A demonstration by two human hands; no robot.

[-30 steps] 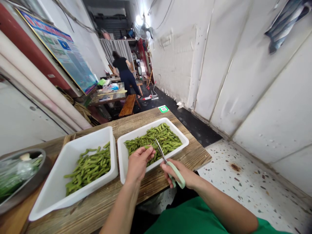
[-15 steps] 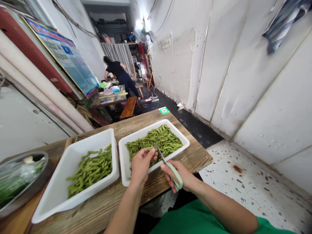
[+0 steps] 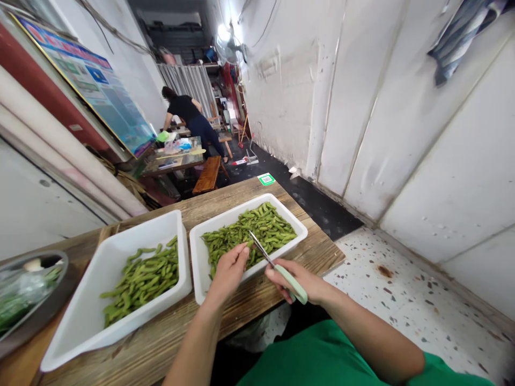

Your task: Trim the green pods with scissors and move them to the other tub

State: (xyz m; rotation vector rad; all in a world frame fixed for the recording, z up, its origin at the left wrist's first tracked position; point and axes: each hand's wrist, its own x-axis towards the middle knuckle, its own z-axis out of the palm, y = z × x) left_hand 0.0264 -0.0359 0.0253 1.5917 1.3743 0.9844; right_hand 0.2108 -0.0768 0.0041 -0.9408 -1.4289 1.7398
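Note:
My left hand (image 3: 231,268) pinches a green edamame pod (image 3: 250,243) between thumb and fingers, over the near edge of the right white tray (image 3: 193,262). My right hand (image 3: 292,279) grips scissors (image 3: 293,281) with pale green handles. Their slim metal blades reach up and left, with the tips close beside the pod. A layer of edamame pods (image 3: 265,222) covers much of the right tray. To the left, a second white tray (image 3: 90,300) holds a smaller heap of pods (image 3: 145,279) toward its right side.
Both trays stand on a wooden table (image 3: 322,252). A metal bowl (image 3: 60,289) with bagged greens sits at far left. A green QR card (image 3: 266,179) lies at the far edge. Beyond, a person (image 3: 187,115) bends over a table, near a bench (image 3: 207,176).
The scissor blades now lie closer together, and their handles have swung slightly right. My left hand has shifted a little left with the pod. The whole view has moved slightly.

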